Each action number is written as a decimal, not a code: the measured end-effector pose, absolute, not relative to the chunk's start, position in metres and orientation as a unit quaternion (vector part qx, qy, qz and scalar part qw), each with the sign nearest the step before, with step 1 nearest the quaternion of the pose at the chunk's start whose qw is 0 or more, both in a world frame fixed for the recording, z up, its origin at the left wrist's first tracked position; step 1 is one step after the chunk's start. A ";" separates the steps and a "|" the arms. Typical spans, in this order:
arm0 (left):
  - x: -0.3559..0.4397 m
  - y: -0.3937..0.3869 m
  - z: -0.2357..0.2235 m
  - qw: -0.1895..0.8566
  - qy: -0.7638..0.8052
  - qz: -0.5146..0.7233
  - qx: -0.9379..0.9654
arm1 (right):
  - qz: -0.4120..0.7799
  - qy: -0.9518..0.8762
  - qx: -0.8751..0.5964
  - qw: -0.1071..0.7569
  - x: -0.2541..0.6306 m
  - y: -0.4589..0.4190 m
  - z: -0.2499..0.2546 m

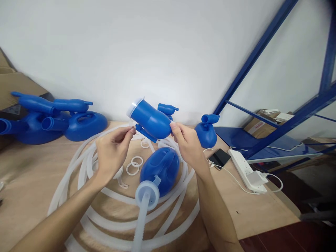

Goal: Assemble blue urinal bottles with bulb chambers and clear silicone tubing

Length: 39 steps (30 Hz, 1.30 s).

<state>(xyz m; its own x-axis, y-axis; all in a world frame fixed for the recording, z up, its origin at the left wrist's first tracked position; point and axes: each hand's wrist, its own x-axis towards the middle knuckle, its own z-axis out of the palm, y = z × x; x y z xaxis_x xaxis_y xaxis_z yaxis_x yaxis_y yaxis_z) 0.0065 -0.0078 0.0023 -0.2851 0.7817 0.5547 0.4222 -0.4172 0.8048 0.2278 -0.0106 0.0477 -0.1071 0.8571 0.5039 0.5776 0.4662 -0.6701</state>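
Head view: blue cup-shaped part (153, 120) held up mid-frame, tilted, translucent lid (133, 106) on its upper-left end. Right hand (187, 141), right of centre, has thumb and index finger closed on the part's lower-right end. Left hand (114, 150), left of centre, has thumb and index finger pinched nearly together by the clip under the lid; what's between the tips is too small to tell. Below, a blue bottle (169, 169) lies on the table, translucent cap (154, 198) toward the bottom of the frame. Pale tubing (83, 171) coils around it. Two white rings (133, 174) overlap left of the bottle. Phone (221, 158) and power strip (243, 166) at right; more blue bottles (86, 127) at left.
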 end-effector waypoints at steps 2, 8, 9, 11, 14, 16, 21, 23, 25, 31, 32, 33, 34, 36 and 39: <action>0.008 -0.005 0.001 0.178 0.510 0.631 0.556 | 0.154 -0.730 -0.495 0.445 0.226 -0.011 0.047; 0.008 -0.003 0.008 0.248 0.470 0.685 0.498 | 0.154 -0.723 -0.501 0.450 0.224 -0.013 0.047; 0.009 -0.004 0.009 0.257 0.465 0.690 0.492 | 0.157 -0.724 -0.498 0.451 0.223 -0.013 0.047; 0.010 -0.006 0.011 0.279 0.449 0.703 0.476 | 0.163 -0.728 -0.490 0.451 0.221 -0.013 0.047; 0.011 -0.006 0.009 0.331 0.412 0.719 0.452 | 0.164 -0.731 -0.487 0.449 0.220 -0.012 0.045; 0.011 -0.005 0.007 0.354 0.393 0.724 0.444 | 0.161 -0.732 -0.486 0.449 0.218 -0.011 0.043; 0.010 -0.003 0.006 0.356 0.363 0.735 0.449 | 0.140 -0.731 -0.481 0.464 0.215 -0.012 0.040; 0.010 -0.002 0.006 0.363 0.348 0.743 0.442 | 0.136 -0.732 -0.479 0.464 0.214 -0.014 0.040; 0.010 -0.001 0.005 0.373 0.329 0.754 0.430 | 0.136 -0.734 -0.481 0.458 0.213 -0.014 0.040; 0.011 -0.001 0.003 0.350 0.353 0.753 0.431 | 0.140 -0.721 -0.478 0.482 0.210 -0.015 0.037; 0.011 -0.002 0.003 0.341 0.357 0.753 0.435 | 0.143 -0.718 -0.475 0.489 0.208 -0.015 0.036; 0.011 -0.002 0.002 0.328 0.359 0.754 0.441 | 0.149 -0.714 -0.471 0.497 0.207 -0.016 0.035; 0.011 -0.002 0.002 0.312 0.362 0.756 0.448 | 0.157 -0.708 -0.468 0.505 0.205 -0.017 0.034; 0.012 -0.002 0.000 0.272 0.373 0.759 0.459 | 0.177 -0.696 -0.461 0.521 0.202 -0.018 0.033; 0.013 -0.001 -0.003 0.215 0.378 0.758 0.486 | 0.203 -0.679 -0.448 0.545 0.199 -0.020 0.033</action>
